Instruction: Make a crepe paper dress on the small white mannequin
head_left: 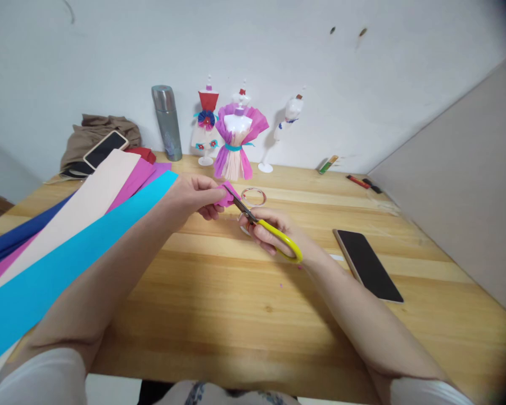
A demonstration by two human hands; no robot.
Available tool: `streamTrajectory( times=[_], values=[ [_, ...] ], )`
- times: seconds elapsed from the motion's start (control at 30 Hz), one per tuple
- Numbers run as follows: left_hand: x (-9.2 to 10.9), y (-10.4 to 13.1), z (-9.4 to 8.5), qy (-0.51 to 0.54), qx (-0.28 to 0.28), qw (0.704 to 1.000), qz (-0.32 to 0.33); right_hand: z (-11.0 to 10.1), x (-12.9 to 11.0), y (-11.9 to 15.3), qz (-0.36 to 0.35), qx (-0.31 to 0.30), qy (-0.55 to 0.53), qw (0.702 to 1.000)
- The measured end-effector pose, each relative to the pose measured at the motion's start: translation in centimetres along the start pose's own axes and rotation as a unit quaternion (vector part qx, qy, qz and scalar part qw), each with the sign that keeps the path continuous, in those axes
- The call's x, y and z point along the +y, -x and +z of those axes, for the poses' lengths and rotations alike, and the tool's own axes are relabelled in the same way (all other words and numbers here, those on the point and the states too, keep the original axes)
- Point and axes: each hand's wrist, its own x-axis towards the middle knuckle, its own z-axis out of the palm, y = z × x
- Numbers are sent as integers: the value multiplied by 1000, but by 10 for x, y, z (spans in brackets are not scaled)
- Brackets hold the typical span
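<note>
Between thumb and fingers, my left hand (200, 197) pinches a small piece of magenta crepe paper (231, 194). My right hand (274, 228) grips scissors with yellow handles (283, 241). Their dark blades lie at the magenta piece, close to my left fingertips; whether the blades are parted I cannot tell. Just behind my hands, a roll of tape (254, 197) rests on the table. Past it stands a small dress form in a pink and purple paper dress (235, 152) with a turquoise waistband.
Long paper strips (80, 242) in blue, cream and magenta lie along my left arm. By the wall stand a steel flask (167, 124), a form in red and cream (208, 112) and a white form (293, 112). A phone (367, 264) lies right on the wooden table (236, 326).
</note>
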Motion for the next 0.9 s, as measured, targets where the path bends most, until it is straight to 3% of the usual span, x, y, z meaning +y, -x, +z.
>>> streamTrajectory(
  times=[0.53,0.9],
  values=[
    [-1,1,0,15,-7,1000,7,0,1,0,-3,2,-7,1000],
    [1,3,0,36,-41,998,21,1,-1,1,-14,-1,-15,1000]
  ],
)
